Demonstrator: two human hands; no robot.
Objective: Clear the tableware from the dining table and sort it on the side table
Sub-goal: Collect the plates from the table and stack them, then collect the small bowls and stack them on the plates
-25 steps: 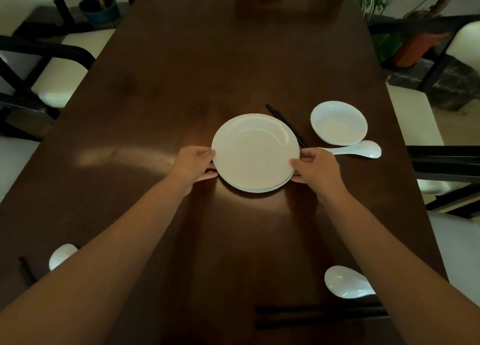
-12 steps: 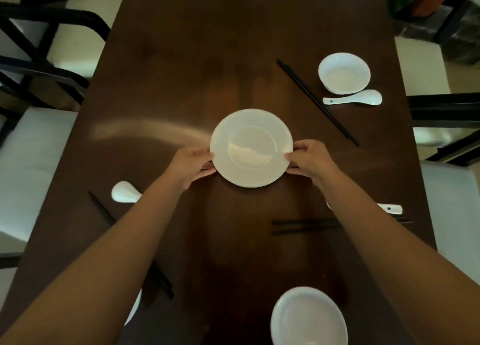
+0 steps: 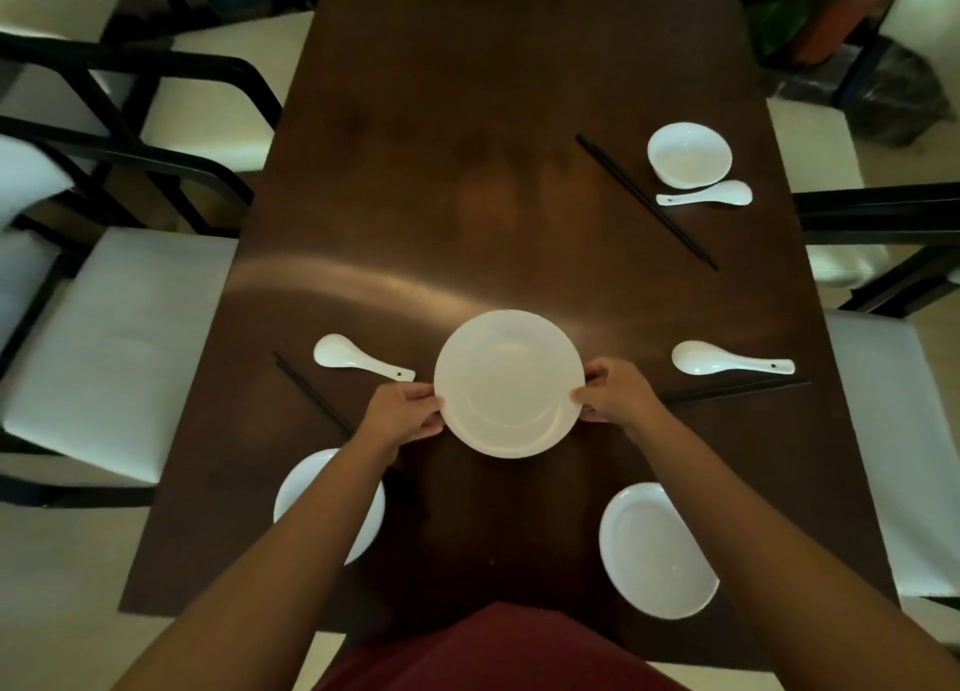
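Both hands, left hand and right hand, pinch the plate by its rim; a loosened pinch could drop it onto the tabletop.

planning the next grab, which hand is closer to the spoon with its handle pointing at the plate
Left. The left hand grips the plate rim just below that spoon; the right hand is across the plate.

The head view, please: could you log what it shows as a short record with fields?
held: round white ceramic plate, gripped at opposite rims by left hand and right hand
surface: dark brown wooden dining table
bowls: three white bowls, far right, near left, near right
spoons: three white ceramic
chopsticks: black, three sets visible
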